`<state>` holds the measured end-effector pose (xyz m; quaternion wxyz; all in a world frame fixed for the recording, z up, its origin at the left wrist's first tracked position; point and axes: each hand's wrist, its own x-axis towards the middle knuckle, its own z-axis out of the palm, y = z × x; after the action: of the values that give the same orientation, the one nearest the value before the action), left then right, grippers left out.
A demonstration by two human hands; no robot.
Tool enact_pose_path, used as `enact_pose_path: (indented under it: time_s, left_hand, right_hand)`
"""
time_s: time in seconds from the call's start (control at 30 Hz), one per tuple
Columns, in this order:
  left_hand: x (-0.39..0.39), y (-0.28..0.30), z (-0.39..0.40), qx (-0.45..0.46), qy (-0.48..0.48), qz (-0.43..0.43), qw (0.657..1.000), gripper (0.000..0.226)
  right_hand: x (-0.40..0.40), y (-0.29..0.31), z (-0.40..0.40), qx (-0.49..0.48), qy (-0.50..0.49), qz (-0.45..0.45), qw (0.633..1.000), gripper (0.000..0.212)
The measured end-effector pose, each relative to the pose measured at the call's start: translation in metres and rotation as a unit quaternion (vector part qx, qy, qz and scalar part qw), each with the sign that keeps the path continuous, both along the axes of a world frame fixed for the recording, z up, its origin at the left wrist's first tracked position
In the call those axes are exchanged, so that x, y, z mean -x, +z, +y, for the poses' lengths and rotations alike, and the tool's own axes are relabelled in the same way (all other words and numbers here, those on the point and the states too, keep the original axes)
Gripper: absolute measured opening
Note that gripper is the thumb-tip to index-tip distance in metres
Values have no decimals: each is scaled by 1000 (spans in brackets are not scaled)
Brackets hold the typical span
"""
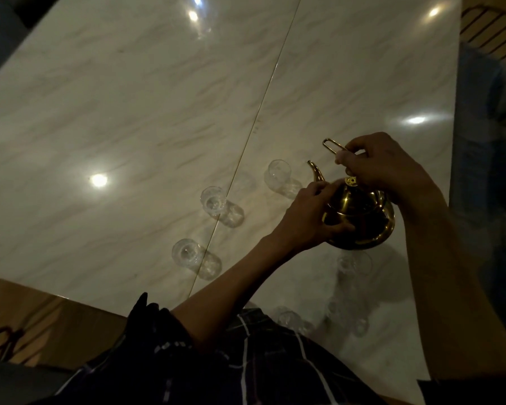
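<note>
A shiny gold teapot [362, 217] with a curved spout pointing up-left is held just above the marble table [129, 112]. My left hand [307, 217] grips its round body from the left side, thumb low and fingers near the spout base. My right hand [383, 165] pinches the thin wire handle [332, 145] above the lid knob. Three small clear glasses stand to the left: one [277, 172] by the spout, one [213, 200] in the middle, one [186, 252] nearest the table edge.
More clear glasses [354, 264] stand dimly below the teapot and near my body [288, 318]. The glossy table has a thin seam [254, 121] running diagonally. A wooden floor [41, 317] lies lower left, and a slatted chair [491, 27] shows at the top right.
</note>
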<state>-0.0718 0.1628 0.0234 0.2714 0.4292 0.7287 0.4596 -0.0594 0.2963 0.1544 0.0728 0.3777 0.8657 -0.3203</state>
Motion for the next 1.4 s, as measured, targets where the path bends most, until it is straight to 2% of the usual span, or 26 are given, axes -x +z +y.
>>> enact_pose_path:
  time_s: [1.4]
  left_hand:
    - [-2, -8, -3, 29, 2, -8, 1000, 89]
  right_hand:
    - [-1, -16, 2, 28, -13, 0, 1000, 24]
